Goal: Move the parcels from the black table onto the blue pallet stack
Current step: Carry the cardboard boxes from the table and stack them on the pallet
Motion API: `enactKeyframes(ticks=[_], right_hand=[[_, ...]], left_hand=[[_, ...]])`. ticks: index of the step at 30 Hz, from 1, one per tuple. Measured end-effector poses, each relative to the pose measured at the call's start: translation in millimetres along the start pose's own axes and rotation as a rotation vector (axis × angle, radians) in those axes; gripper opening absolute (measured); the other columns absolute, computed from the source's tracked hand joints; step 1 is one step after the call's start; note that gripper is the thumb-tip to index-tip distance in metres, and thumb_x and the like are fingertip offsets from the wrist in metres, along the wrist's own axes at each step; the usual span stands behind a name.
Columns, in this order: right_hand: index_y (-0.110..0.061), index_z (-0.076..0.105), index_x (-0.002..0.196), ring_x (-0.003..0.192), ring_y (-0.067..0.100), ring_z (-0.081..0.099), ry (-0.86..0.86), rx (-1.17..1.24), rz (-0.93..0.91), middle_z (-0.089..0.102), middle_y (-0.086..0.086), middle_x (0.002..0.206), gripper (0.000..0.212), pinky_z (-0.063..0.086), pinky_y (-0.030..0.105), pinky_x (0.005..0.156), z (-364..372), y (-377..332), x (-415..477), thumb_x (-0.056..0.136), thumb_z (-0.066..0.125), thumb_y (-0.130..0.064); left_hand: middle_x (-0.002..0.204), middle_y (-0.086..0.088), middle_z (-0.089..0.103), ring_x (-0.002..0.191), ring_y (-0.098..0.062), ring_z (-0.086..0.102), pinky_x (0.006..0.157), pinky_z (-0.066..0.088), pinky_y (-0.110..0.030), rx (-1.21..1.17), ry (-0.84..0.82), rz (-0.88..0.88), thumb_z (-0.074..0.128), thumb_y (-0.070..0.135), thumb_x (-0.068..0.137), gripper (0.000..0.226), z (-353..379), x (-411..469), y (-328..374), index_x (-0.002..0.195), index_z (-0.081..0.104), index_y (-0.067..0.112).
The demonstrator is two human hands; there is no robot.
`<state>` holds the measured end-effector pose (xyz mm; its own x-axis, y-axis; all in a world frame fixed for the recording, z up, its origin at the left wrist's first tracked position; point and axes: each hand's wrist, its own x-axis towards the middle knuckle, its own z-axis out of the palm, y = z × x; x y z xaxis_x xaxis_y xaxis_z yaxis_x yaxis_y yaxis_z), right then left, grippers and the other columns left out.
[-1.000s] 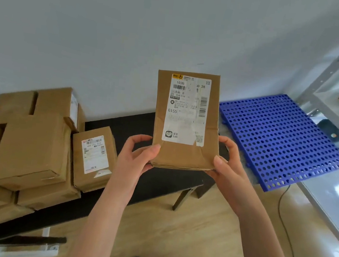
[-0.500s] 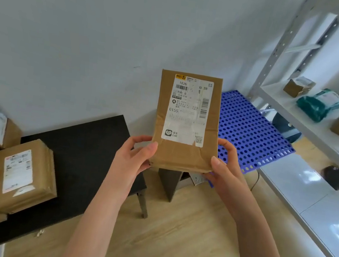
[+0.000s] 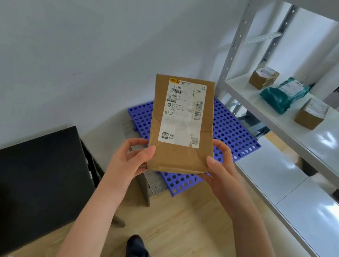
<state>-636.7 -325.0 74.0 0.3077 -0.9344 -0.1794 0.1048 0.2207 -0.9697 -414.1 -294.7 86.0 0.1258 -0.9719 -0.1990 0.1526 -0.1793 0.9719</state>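
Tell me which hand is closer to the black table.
Left. The left hand holds the parcel on the side facing the table; the right hand holds its opposite edge, farther away.

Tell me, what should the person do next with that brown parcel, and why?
Probably carry the parcel forward and lower it flat onto the blue pallet stack: the left hand and right hand grip its lower corners, holding it upright in the air, with the pallet just behind it.

Brown parcel (image 3: pixel 182 128) btwn L hand (image 3: pixel 132 159) & R hand (image 3: pixel 221 170), over blue pallet stack (image 3: pixel 231 132)
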Motion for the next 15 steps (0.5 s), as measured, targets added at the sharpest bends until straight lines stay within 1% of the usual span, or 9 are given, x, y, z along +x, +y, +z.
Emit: enactKeyframes(ticks=[2, 4, 7, 9, 12, 13, 15], right_hand=[[-0.042, 0.045, 0.125, 0.105, 0.025, 0.068, 0.005, -0.012, 0.001, 0.071, 0.007, 0.114, 0.059, 0.046, 0.046, 0.103, -5, -1, 14, 0.072, 0.07, -0.052], [-0.045, 0.045, 0.123, 0.105, 0.025, 0.068, 0.012, -0.008, 0.003, 0.071, 0.007, 0.114, 0.057, 0.044, 0.046, 0.104, -9, -1, 31, 0.072, 0.07, -0.051], [-0.041, 0.043, 0.125, 0.103, 0.025, 0.068, 0.03, 0.011, 0.004, 0.07, 0.008, 0.113, 0.061, 0.047, 0.044, 0.103, -12, 0, 58, 0.071, 0.071, -0.047], [-0.04, 0.043, 0.124, 0.101, 0.023, 0.069, 0.032, 0.0, 0.015, 0.072, 0.005, 0.109, 0.058, 0.048, 0.043, 0.102, -14, -1, 78, 0.074, 0.072, -0.043], [-0.039, 0.042, 0.125, 0.1, 0.023, 0.07, 0.06, -0.017, 0.034, 0.073, 0.001, 0.106, 0.056, 0.049, 0.043, 0.101, -20, -6, 108, 0.077, 0.071, -0.037], [-0.04, 0.043, 0.124, 0.1, 0.023, 0.069, 0.077, -0.023, 0.038, 0.073, 0.002, 0.106, 0.056, 0.049, 0.043, 0.1, -22, -8, 117, 0.077, 0.072, -0.037], [-0.042, 0.045, 0.121, 0.1, 0.023, 0.069, 0.107, -0.037, 0.042, 0.072, 0.003, 0.107, 0.052, 0.05, 0.041, 0.098, -28, -12, 135, 0.076, 0.071, -0.038]], left_hand=[[0.089, 0.012, 0.074, 0.084, -0.009, 0.071, 0.069, 0.055, -0.02, -0.005, -0.012, 0.007, 0.072, 0.052, 0.052, 0.062, 2, 18, 0, 0.104, 0.054, 0.023], [0.088, 0.012, 0.074, 0.083, -0.01, 0.071, 0.07, 0.056, -0.02, -0.003, -0.026, 0.013, 0.072, 0.051, 0.052, 0.062, 2, 38, 1, 0.104, 0.054, 0.022], [0.088, 0.013, 0.074, 0.082, -0.01, 0.071, 0.069, 0.055, -0.019, 0.013, -0.033, 0.022, 0.072, 0.052, 0.051, 0.063, 1, 72, 5, 0.104, 0.054, 0.023], [0.089, 0.011, 0.074, 0.082, -0.011, 0.071, 0.071, 0.055, -0.022, 0.018, -0.03, 0.023, 0.073, 0.054, 0.05, 0.064, -1, 97, 8, 0.103, 0.055, 0.022], [0.092, 0.004, 0.075, 0.086, -0.019, 0.071, 0.079, 0.055, -0.032, 0.003, -0.044, 0.0, 0.074, 0.053, 0.052, 0.067, 0, 136, 8, 0.107, 0.055, 0.02], [0.093, 0.004, 0.075, 0.087, -0.021, 0.071, 0.08, 0.055, -0.032, -0.002, -0.056, -0.012, 0.074, 0.052, 0.053, 0.068, 1, 148, 9, 0.109, 0.054, 0.019], [0.095, 0.003, 0.075, 0.089, -0.021, 0.071, 0.075, 0.057, -0.028, -0.027, -0.088, -0.035, 0.075, 0.048, 0.055, 0.065, 4, 173, 8, 0.11, 0.054, 0.019]])
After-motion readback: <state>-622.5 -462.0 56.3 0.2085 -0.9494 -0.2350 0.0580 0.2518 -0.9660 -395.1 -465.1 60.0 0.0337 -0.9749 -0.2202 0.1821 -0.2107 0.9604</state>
